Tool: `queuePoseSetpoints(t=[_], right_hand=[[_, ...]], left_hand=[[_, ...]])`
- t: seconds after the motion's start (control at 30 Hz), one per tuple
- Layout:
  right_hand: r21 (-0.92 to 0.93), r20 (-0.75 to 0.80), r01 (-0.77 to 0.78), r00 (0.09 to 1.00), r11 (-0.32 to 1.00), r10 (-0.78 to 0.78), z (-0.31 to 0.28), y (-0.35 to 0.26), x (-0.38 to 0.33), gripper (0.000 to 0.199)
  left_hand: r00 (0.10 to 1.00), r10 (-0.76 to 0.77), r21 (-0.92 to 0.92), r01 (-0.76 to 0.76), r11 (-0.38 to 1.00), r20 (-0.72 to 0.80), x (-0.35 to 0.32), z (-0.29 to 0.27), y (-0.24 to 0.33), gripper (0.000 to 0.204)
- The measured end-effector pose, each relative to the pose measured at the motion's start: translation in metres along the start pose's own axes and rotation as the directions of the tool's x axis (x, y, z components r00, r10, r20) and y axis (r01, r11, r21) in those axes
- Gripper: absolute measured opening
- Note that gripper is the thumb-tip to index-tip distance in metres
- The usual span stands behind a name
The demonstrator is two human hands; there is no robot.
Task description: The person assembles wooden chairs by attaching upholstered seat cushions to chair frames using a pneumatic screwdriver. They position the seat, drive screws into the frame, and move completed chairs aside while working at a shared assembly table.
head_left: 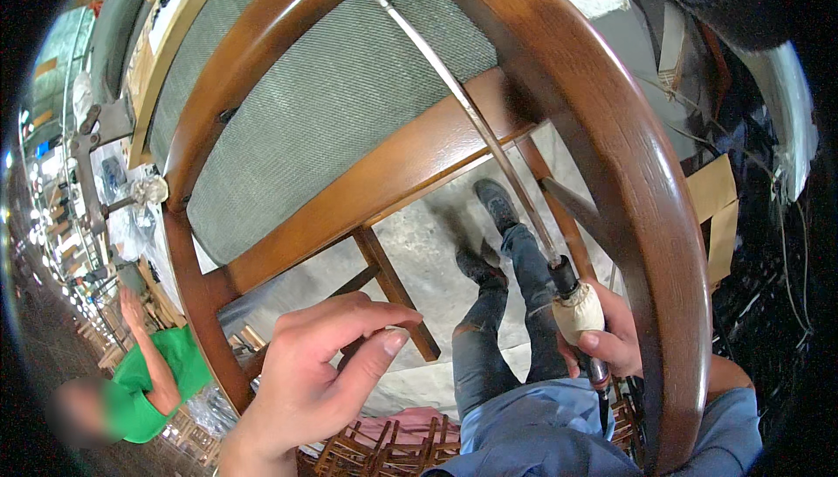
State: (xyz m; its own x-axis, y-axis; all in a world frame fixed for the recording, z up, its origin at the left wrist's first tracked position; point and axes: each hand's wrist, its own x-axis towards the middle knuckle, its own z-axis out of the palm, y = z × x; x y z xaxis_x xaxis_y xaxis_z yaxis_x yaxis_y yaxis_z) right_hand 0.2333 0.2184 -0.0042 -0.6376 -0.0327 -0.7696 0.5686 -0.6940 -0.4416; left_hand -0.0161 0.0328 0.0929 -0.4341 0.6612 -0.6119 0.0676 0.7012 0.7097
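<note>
My right hand (611,337) grips a power screwdriver (578,309) whose handle is wrapped in pale cloth or tape. Its long thin metal shaft (471,110) runs up and away to a dark recess in a curved brown wooden rail. That rail belongs to a wooden chair frame (637,189) with a grey-green woven upholstered panel (349,110). Below the panel, over the gap in the frame, my left hand (323,372) hovers with curled fingers, thumb and forefinger brought close together. Whatever it may hold is hidden.
At the left, a metal clamp (109,132) has its padded end (150,190) against the frame. Beyond it, a person in a green shirt (170,372) reaches toward a bench. Cardboard (711,215) and loose cables lie at the right. Stacked wooden frames (384,451) stand low behind.
</note>
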Motion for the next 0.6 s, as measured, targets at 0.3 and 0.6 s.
queuePoseSetpoints(t=[0.3,0.6], right_hand=[[-0.168,0.078,-0.098,0.991,0.981,0.112,-0.011,-0.006,0.002,0.070],[-0.126,0.181,0.001,0.983,0.992,0.022,-0.017,-0.005,0.006,0.066]], left_hand=[[0.999,0.043,-0.007,-0.043,0.999,-0.033,-0.002,0.006,-0.007,0.015],[1.000,0.026,0.014,-0.026,1.000,-0.009,0.001,0.008,0.000,0.013]])
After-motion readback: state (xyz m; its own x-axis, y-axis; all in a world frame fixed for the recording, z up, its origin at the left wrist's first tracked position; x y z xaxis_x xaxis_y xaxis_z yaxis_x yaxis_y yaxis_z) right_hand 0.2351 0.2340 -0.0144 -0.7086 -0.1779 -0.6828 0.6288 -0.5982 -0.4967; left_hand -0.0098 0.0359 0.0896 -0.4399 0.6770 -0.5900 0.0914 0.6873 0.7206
